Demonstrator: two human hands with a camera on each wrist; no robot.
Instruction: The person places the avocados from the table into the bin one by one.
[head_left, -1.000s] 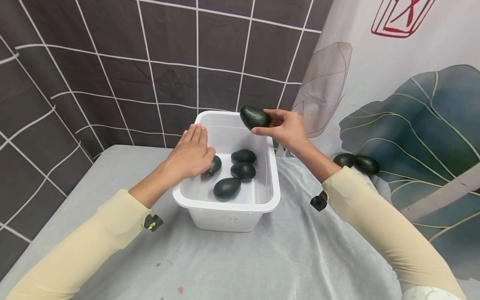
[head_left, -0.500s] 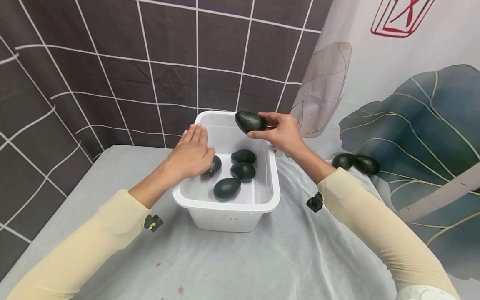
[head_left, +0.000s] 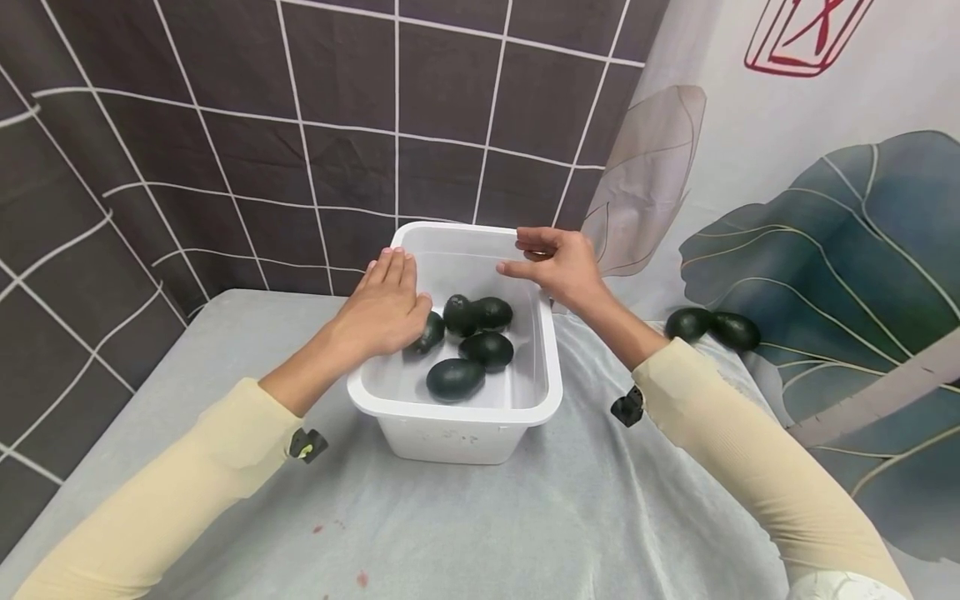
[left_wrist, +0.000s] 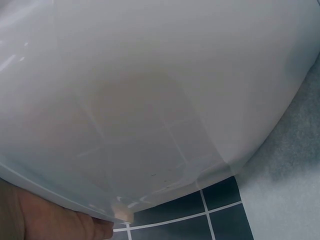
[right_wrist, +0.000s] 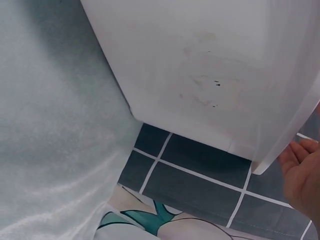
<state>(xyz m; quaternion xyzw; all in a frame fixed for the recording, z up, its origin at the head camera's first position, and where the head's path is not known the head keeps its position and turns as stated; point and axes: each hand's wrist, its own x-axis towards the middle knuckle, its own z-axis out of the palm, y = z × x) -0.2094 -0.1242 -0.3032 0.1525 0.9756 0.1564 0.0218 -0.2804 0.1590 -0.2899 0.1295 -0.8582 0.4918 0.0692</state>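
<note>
In the head view a white plastic tub (head_left: 457, 414) holds several dark green avocados. One avocado (head_left: 458, 316) stands end-up beside another avocado (head_left: 492, 313) toward the back. My left hand (head_left: 384, 304) rests on the tub's left rim with straight fingers, partly covering an avocado (head_left: 430, 332). Over the right rim, my right hand (head_left: 558, 262) holds nothing, its thumb and fingers apart. The left wrist view shows the tub's outer wall (left_wrist: 150, 100) with the left hand (left_wrist: 55, 217) at its rim. In the right wrist view, the right hand (right_wrist: 302, 172) is near the rim.
Two more avocados (head_left: 712, 327) lie on the grey cloth (head_left: 420, 533) to the right, behind the right forearm. A dark tile-patterned curtain (head_left: 337, 167) hangs behind the tub. At the right hangs a leaf-patterned cloth (head_left: 847, 233).
My right hand moved slightly left with an avocado, then let it go. That avocado is now in the tub among the others. The left hand has not moved.
</note>
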